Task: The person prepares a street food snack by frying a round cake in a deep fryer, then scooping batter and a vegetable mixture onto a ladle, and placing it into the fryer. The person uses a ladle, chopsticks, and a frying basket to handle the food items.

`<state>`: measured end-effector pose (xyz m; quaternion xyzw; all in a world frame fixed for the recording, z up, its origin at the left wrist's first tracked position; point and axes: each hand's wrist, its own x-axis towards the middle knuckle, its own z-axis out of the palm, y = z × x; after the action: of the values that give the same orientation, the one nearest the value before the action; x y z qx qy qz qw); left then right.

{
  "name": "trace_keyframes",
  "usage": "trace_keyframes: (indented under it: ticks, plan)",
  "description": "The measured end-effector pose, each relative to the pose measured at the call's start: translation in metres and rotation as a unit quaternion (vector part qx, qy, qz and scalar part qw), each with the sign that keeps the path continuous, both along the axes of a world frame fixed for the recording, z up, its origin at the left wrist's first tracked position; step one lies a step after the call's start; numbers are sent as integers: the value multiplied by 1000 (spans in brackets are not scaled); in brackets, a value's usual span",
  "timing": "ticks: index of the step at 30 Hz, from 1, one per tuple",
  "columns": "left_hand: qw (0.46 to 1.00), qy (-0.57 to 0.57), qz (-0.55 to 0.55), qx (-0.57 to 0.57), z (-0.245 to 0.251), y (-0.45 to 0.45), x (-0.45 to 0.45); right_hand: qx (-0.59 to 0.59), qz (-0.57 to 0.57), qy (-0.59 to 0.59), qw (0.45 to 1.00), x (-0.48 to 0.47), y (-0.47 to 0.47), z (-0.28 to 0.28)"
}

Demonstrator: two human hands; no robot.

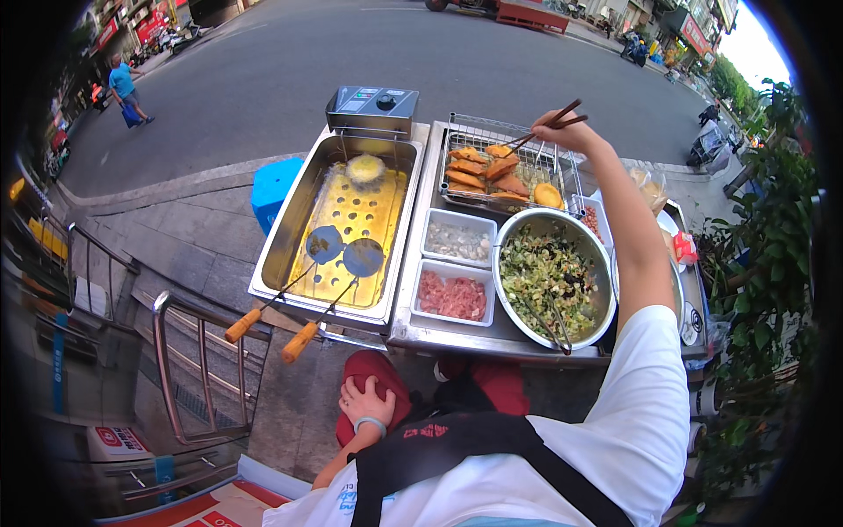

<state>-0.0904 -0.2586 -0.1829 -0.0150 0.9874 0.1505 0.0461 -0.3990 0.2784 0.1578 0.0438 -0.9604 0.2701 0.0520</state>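
My right hand (562, 132) grips a pair of dark chopsticks (571, 122), whose tips reach the fried cakes (504, 166) in a wire draining rack (461, 138) over a metal tray. My left hand (367, 402) rests on my knee, fingers spread and holding nothing. At the left, a steel fryer (421, 155) holds yellow oil, with one pale round cake (365, 169) frying at its far end. Two round ladle molds (363, 257) with wooden handles (300, 342) lie in the oil, their handles over the near rim. Chopped vegetables fill a big steel bowl (550, 280).
White tubs of raw meat (452, 294) and greyish seafood-like pieces (456, 241) stand between fryer and bowl. Peanuts (591, 221) lie in a tub beyond the bowl. A blue stool (275, 191) is left of the fryer, a steel railing (164, 316) nearer me. A person (123, 85) walks on the road.
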Motion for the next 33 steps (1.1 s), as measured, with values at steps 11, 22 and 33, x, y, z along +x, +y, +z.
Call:
trace_keyframes:
  ticks: [11, 22, 33]
  plan:
    - [1000, -4, 9, 11, 7, -4, 6, -100, -20, 149, 984, 103, -51, -1]
    - [999, 33, 7, 37, 4, -10, 19, 301, 265, 207, 893, 161, -246, -164]
    - [945, 39, 74, 317, -20, -54, 25, 337, 263, 123, 896, 161, -233, -222]
